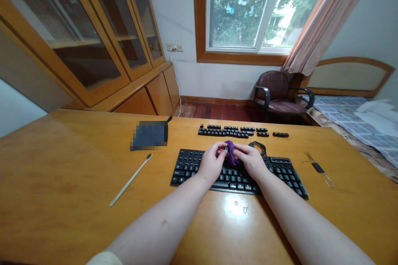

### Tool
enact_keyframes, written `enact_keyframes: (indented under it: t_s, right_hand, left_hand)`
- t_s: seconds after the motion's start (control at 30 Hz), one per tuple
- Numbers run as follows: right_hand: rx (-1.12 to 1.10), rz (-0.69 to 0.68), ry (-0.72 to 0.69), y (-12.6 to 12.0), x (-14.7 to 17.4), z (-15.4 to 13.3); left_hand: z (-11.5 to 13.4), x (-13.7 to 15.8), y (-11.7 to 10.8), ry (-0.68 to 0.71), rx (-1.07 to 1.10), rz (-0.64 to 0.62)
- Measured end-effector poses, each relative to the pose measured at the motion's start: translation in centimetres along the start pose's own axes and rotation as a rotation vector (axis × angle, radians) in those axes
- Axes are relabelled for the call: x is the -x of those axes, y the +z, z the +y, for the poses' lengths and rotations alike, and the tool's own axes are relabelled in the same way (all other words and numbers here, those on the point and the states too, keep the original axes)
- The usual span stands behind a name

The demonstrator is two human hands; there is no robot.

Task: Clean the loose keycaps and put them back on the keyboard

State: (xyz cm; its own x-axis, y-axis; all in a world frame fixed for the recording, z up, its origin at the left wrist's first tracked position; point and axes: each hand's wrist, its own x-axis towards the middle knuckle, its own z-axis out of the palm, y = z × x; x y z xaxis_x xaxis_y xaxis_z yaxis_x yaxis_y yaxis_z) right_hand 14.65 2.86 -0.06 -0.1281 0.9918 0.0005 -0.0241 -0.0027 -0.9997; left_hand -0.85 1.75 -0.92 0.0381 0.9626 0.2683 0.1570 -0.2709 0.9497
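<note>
Above the middle of a black keyboard, my two hands meet around a bunched purple cloth. My right hand pinches the cloth between thumb and fingers. Facing it, my left hand is closed, its fingertips against the cloth's left side. A small dark piece that looks like a keycap shows between the left fingertips, partly hidden. The upper rows of the keyboard lack many caps on the left. Loose black keycaps stand in rows behind the keyboard.
A white-handled brush and a dark pouch, partly pixelated, lie to the left. On the right is a wire keycap puller. A coiled black cable sits behind the keyboard. Beyond the wooden desk stands an office chair.
</note>
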Motion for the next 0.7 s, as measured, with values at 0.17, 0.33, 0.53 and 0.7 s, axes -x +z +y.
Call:
enact_keyframes:
  t_s: [0.17, 0.33, 0.53, 0.7]
  right_hand:
    - [0.003, -0.043, -0.025, 0.0, -0.1, 0.4]
    - [0.021, -0.052, -0.047, 0.1, -0.1, 0.4]
    - [0.12, 0.082, -0.087, -0.4, -0.1, 0.2]
    - [0.093, 0.028, -0.084, -0.2, -0.1, 0.1]
  left_hand:
    - [-0.5, -0.3, 0.2, -0.076, 0.128, 0.016]
    - [-0.6, -0.4, 0.2, -0.132, 0.163, -0.008]
    - [-1.1, -0.2, 0.2, -0.131, 0.175, -0.037]
    - [-0.9, -0.3, 0.2, -0.131, 0.16, -0.03]
